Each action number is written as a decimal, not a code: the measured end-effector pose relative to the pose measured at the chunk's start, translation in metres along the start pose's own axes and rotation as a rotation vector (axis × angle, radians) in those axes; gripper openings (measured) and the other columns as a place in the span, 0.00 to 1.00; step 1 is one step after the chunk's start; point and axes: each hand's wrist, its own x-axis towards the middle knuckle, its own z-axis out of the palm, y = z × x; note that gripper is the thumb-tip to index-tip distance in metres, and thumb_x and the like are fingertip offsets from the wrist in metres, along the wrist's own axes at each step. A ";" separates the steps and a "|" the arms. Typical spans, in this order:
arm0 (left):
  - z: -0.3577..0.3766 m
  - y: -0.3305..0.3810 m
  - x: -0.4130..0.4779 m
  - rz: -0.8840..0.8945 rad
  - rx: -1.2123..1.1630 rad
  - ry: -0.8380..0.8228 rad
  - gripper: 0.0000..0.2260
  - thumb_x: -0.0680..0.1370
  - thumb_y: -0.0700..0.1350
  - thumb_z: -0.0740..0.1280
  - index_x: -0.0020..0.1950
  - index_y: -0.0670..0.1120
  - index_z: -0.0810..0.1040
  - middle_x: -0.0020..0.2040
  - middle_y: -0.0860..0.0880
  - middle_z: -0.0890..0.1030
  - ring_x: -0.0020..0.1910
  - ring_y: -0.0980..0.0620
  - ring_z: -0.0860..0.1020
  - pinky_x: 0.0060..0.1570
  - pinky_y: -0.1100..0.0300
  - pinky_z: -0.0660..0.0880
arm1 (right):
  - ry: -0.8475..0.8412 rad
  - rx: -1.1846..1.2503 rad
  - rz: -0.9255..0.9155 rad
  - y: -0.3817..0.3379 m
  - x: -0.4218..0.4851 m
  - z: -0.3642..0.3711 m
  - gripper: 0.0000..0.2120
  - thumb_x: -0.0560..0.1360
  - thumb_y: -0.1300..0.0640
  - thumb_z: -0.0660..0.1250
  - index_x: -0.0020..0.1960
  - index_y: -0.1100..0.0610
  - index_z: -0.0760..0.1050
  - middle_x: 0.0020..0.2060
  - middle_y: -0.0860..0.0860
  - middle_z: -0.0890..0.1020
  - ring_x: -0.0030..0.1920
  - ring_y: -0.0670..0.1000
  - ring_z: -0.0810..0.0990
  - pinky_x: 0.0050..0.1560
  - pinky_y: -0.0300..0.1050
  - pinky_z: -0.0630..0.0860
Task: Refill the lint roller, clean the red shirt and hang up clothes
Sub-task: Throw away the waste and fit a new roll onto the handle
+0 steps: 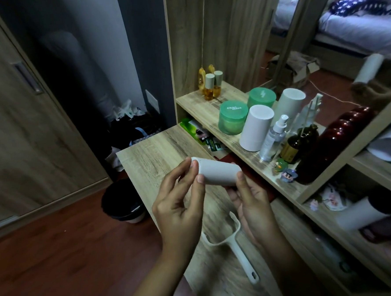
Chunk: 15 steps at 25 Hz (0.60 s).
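A white lint roll [216, 173] lies sideways between both hands, above the wooden table [149, 150]. My left hand [182, 206] pinches its left end with thumb and fingers. My right hand [253, 208] holds its right end from below. The empty white lint roller handle [232, 244] lies on the table under my hands, its frame pointing away from me. A second white roll [256, 127] stands upright on the shelf [196, 106] to the right. A red cloth [243, 165] shows under the shelf edge, mostly hidden.
The shelf holds green jars [233, 119], a clear spray bottle [274, 138], a brown bottle [299, 143], a dark red ribbed flask [336, 139] and small figurines, with a mirror behind. A black bin [122, 201] stands on the floor at the left. A wardrobe door is far left.
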 end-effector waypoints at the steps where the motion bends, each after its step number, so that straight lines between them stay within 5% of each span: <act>1: 0.000 -0.002 0.000 -0.011 -0.007 0.006 0.13 0.75 0.46 0.66 0.58 0.44 0.79 0.57 0.52 0.80 0.58 0.59 0.78 0.58 0.66 0.72 | 0.016 -0.029 -0.013 0.001 0.000 0.001 0.27 0.59 0.37 0.73 0.48 0.56 0.82 0.48 0.51 0.85 0.53 0.47 0.82 0.50 0.34 0.77; 5: 0.000 -0.010 0.003 -0.280 -0.207 0.104 0.11 0.74 0.42 0.71 0.54 0.52 0.77 0.56 0.52 0.81 0.56 0.59 0.79 0.53 0.67 0.75 | 0.043 -0.192 -0.096 0.002 -0.002 0.003 0.20 0.62 0.38 0.74 0.51 0.45 0.82 0.50 0.45 0.84 0.57 0.46 0.80 0.57 0.37 0.75; 7: 0.000 -0.020 0.004 -0.408 -0.301 0.138 0.10 0.74 0.40 0.68 0.54 0.51 0.77 0.55 0.47 0.81 0.54 0.58 0.79 0.53 0.63 0.76 | 0.035 -0.241 -0.126 0.005 -0.003 0.005 0.12 0.68 0.52 0.72 0.51 0.43 0.79 0.45 0.37 0.84 0.52 0.37 0.80 0.51 0.29 0.74; 9: 0.000 -0.034 0.002 -0.527 -0.394 0.130 0.09 0.76 0.42 0.67 0.55 0.50 0.77 0.53 0.48 0.81 0.53 0.56 0.79 0.53 0.59 0.77 | 0.027 -0.294 -0.153 0.011 -0.004 0.006 0.16 0.72 0.63 0.68 0.56 0.49 0.75 0.46 0.38 0.82 0.49 0.33 0.79 0.48 0.27 0.73; 15: 0.004 -0.059 0.003 -0.891 -0.552 0.129 0.13 0.78 0.41 0.64 0.62 0.44 0.72 0.55 0.45 0.77 0.50 0.49 0.79 0.48 0.58 0.79 | 0.059 -0.362 -0.132 0.033 -0.003 -0.002 0.17 0.72 0.68 0.67 0.59 0.56 0.74 0.51 0.45 0.80 0.51 0.34 0.79 0.50 0.28 0.73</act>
